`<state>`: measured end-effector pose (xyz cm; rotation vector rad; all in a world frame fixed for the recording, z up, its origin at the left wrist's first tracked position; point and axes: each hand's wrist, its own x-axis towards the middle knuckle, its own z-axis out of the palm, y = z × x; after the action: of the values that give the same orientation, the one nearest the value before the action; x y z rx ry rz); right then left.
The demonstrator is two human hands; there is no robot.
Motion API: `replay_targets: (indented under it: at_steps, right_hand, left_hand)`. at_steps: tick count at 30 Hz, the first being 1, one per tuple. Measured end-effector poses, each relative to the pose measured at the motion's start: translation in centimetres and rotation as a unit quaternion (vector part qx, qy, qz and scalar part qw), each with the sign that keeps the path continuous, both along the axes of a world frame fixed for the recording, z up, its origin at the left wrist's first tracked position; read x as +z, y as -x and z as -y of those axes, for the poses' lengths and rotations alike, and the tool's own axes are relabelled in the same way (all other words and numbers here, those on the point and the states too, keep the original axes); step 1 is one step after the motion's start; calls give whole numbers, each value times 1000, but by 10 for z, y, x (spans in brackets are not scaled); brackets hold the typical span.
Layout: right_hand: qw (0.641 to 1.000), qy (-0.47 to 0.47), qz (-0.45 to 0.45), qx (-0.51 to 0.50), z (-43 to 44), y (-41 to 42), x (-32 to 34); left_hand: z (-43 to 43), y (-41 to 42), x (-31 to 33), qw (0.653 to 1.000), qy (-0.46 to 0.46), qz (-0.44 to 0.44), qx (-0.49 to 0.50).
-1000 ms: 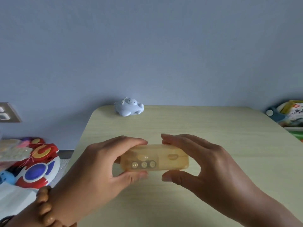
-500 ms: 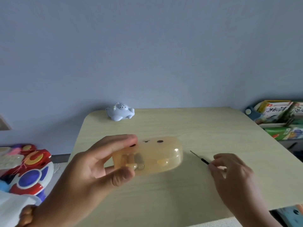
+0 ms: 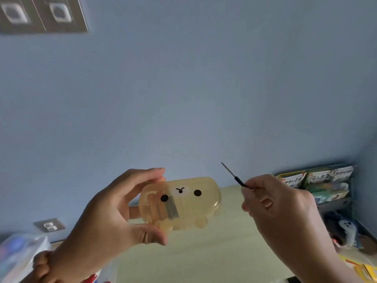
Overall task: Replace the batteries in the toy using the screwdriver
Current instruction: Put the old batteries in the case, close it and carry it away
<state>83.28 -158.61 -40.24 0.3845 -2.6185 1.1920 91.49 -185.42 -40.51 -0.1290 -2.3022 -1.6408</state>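
I'm holding the toy [image 3: 183, 203] raised above the desk [image 3: 204, 252] now, my left hand [image 3: 106, 217] gripping it face-forward. My right hand [image 3: 275, 203] is pinching the just-lifted screwdriver [image 3: 234, 176] beside it, so unscrewing is probably coming next.

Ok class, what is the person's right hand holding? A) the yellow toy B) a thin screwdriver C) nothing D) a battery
B: the right hand pinches the screwdriver, tip pointing up and left, while the left hand grips the toy.

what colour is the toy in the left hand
Translucent yellowish-amber toy with black dot eyes, gripped by the left hand; head view.
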Motion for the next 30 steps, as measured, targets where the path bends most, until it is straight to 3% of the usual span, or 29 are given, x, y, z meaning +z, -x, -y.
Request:
replay_targets:
  at_steps: [7,11,20,25,30]
  right_hand:
    - [998,-24,49,24,-10,6,283]
    - [998,-14,52,20,-28,10,383]
    - [997,-10,59,-41,-95,7,445]
    - [988,-16,40,-151,-178,0,462]
    - [961,-56,41,-268,-299,-37,475]
  left_hand:
    - [-3,22,288,997,39,9,-58]
    - [-11,37,392,996,29,-2,-84]
    - [-86,64,453,992,8,22,-120]
    - [-168,100,473,975,17,25,-220]
    - [-303,139,493,936,14,13,-351]
